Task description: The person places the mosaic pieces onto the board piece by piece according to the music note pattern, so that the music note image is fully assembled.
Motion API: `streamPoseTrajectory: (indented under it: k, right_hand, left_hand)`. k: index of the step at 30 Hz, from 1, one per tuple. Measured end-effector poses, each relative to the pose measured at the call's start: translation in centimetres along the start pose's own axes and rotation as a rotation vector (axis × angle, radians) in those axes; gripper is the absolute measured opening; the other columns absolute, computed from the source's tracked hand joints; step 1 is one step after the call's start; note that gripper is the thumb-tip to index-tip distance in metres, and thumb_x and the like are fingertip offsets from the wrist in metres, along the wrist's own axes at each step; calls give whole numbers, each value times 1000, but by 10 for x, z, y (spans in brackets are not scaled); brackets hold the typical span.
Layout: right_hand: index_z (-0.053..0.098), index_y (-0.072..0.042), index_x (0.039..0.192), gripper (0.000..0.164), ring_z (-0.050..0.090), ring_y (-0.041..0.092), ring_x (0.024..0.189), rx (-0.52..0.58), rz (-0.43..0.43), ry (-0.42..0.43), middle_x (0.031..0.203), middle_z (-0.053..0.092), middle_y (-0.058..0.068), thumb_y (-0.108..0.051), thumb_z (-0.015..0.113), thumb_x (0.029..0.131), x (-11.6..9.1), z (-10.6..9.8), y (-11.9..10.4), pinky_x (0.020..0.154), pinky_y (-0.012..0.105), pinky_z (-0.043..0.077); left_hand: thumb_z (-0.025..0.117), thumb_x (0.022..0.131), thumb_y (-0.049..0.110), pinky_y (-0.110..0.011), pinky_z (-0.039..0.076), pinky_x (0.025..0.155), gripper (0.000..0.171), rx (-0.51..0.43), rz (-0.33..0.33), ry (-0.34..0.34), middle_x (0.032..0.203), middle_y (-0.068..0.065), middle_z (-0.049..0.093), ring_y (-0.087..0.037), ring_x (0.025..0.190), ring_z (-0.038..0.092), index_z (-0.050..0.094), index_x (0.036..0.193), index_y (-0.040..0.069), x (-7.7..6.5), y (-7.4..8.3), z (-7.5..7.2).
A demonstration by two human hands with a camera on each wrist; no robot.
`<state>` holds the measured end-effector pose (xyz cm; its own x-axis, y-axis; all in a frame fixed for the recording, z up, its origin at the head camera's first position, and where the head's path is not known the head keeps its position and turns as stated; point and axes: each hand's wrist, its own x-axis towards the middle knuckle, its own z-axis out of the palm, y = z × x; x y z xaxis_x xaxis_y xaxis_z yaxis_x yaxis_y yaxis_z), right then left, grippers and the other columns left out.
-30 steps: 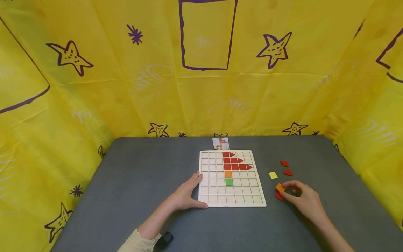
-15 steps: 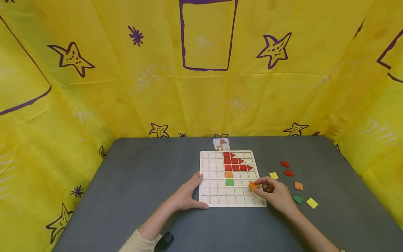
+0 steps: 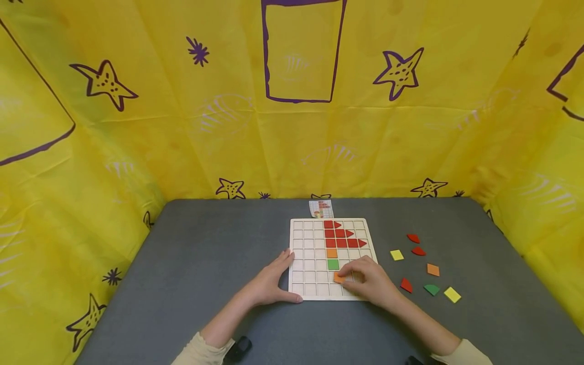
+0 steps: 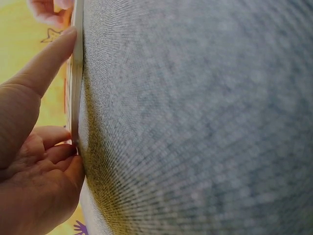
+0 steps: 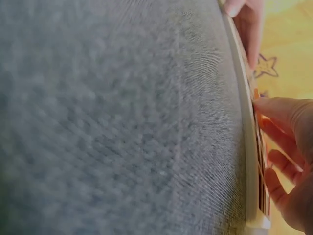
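Note:
My right hand point(image 3: 370, 284) pinches an orange square tile point(image 3: 338, 277) between thumb and fingers, low over the white gridded board point(image 3: 305, 291), just below the green square tile point(image 3: 333, 264). In the right wrist view the orange tile point(image 5: 257, 93) shows at the thumb tip. On the board, red squares and triangles point(image 3: 340, 243) form three rows, with another orange square tile point(image 3: 331, 253) under them. My left hand point(image 3: 269, 284) rests against the board's left side, fingers at the edge and thumb at the front corner. The left wrist view shows its straight thumb point(image 4: 54, 58) along the board's edge.
Right of the board lie loose pieces: red quarter-round tiles point(image 3: 413, 238), yellow squares point(image 3: 397, 255), an orange square point(image 3: 433, 269) and a green quarter-round point(image 3: 431, 290). Behind the board is a small pattern card point(image 3: 321, 209). A yellow cloth point(image 3: 292, 152) hangs behind the grey table point(image 3: 219, 243).
My right hand has carried the orange tile leftward from the loose pieces to the lower middle of the board. The left hand has stayed at the board's edge.

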<state>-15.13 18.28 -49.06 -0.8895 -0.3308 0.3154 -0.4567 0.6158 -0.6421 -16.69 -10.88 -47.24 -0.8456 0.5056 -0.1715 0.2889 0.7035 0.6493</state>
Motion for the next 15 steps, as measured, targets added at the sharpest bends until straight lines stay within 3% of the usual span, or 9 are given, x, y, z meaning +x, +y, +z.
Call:
streamPoseTrajectory:
  k: [3,6,15]
  right_hand:
    - [75,-23,89,20,51,2,85,0,-125,14,94,71,-13,-14,82,72,3,4,0,74,21,42]
    - [77,-20,88,19,50,3,86,-12,-174,19,95,73,-10,-12,82,71,5,4,0,72,17,41]
    - [78,-21,88,16,50,3,86,-43,-140,6,95,73,-11,-15,81,73,4,4,-3,70,19,42]
  left_hand:
    - [81,68,50,-52,24,113,108,5,-1,0,159,-8,16,-26,147,15,25,151,9,1,-1,1]
    - [81,68,50,-52,24,112,108,3,4,1,159,-8,16,-27,147,15,24,151,9,1,-1,1]
    - [81,68,49,-53,24,112,108,3,0,-3,159,-10,17,-28,147,15,25,151,8,0,-1,1]
